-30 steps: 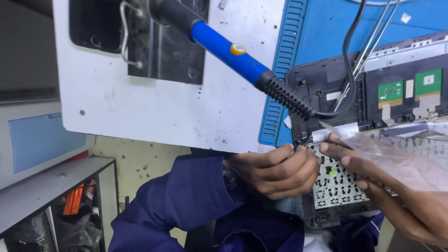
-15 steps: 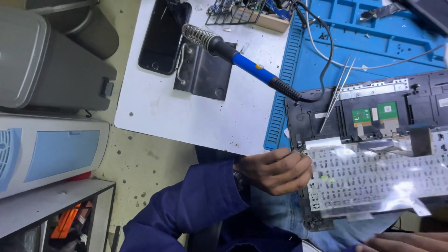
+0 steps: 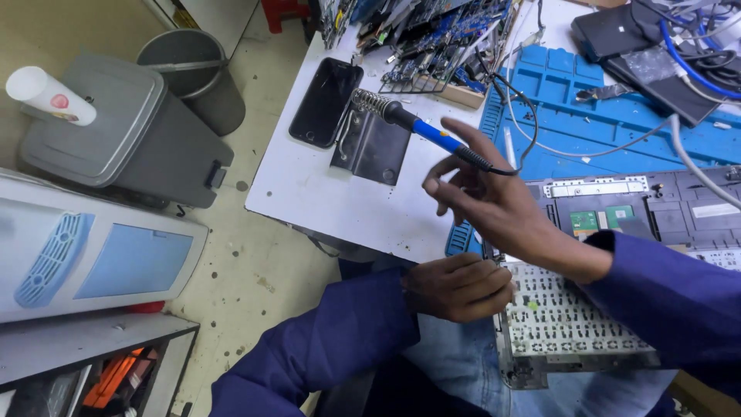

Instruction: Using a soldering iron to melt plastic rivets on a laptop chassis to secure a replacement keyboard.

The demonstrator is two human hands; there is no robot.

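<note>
My right hand point(image 3: 486, 197) reaches over the white table point(image 3: 324, 205) with its fingers spread on either side of the black grip of a blue-handled soldering iron point(image 3: 432, 135). It holds nothing. The iron's tip rests in the coil of a dark metal stand point(image 3: 370, 147). My left hand point(image 3: 459, 287) is curled on the left edge of a pale laptop keyboard point(image 3: 571, 324) that lies over my lap. Just beyond it sits the opened grey laptop base point(image 3: 617, 202) with small green boards.
A black phone point(image 3: 324, 100) lies left of the stand. Circuit boards point(image 3: 440, 38) pile up at the table's back. A blue work mat point(image 3: 587, 123) carries cables and tools. On the floor at left stand a grey lidded bin point(image 3: 116, 131) and a white appliance point(image 3: 85, 247).
My right hand left the keyboard and rose toward the soldering iron's grip. The view pulled back and swung left. My left hand stayed on the keyboard's edge.
</note>
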